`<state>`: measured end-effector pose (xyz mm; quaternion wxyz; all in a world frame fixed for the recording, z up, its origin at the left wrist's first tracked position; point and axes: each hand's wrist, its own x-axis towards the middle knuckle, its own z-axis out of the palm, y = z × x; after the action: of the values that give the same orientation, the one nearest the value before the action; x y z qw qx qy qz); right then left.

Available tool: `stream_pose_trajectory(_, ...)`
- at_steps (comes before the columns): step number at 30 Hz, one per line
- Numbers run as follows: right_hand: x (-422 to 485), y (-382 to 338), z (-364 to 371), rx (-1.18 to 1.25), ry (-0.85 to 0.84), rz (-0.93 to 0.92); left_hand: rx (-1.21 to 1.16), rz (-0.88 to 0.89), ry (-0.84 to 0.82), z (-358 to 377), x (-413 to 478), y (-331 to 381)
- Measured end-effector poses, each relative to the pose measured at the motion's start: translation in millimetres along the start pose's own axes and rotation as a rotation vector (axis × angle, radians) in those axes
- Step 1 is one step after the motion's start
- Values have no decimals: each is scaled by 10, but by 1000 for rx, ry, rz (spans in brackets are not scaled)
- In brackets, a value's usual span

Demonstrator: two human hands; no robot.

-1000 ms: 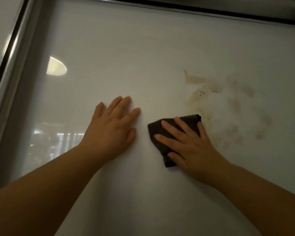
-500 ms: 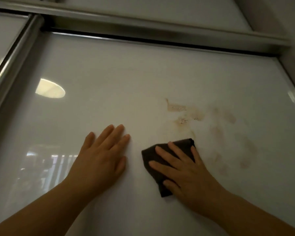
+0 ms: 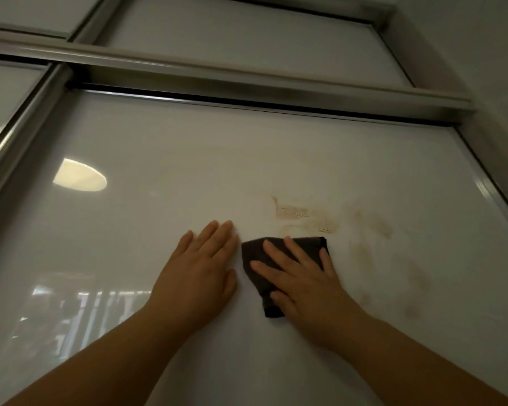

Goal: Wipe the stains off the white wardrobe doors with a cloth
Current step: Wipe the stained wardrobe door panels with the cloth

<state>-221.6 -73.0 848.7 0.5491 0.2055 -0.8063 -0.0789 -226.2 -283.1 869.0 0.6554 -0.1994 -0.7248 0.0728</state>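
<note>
A glossy white wardrobe door (image 3: 159, 159) fills the view. Brown stains (image 3: 296, 213) smear its middle right, with fainter patches (image 3: 381, 227) trailing down to the right. My right hand (image 3: 302, 276) lies flat with spread fingers, pressing a dark folded cloth (image 3: 254, 253) against the door just below the stains. My left hand (image 3: 200, 271) rests flat on the door right beside the cloth, fingers together, holding nothing.
A metal top rail (image 3: 247, 83) runs across above the door, with upper panels (image 3: 247, 33) beyond it. A metal frame (image 3: 21, 130) separates a neighbouring door on the left. Another frame edge (image 3: 487, 186) and a wall (image 3: 496, 68) bound the right side. A lamp reflection (image 3: 79, 178) shows on the door.
The view has tilted upward, bringing the top rail and upper panels into sight. Both hands stay flat on the door, and the cloth sits closer to my left hand.
</note>
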Motion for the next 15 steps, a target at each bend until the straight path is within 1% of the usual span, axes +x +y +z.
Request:
stream_pose_trajectory(2, -8, 105, -38, -15, -12, 15, -4, 6, 2, 19, 27, -8)
stream_pose_trajectory(5, 181, 204, -137, 9, 6, 120, -15, 19, -4, 8, 34, -32)
stream_pose_trajectory(8, 388, 83, -162, 45, 27, 180, -2, 36, 4, -11, 39, -51)
stream_pose_trajectory(11, 215, -91, -57, 2, 23, 78, 23, 37, 3, -21, 47, -55)
stream_pose_trajectory(13, -32, -42, 0, -24, 0, 8, 45, 41, 10, -37, 49, -49)
stream_pose_trajectory(15, -108, 179, -34, -21, -19, 42, 61, 55, 24, -55, 54, -41)
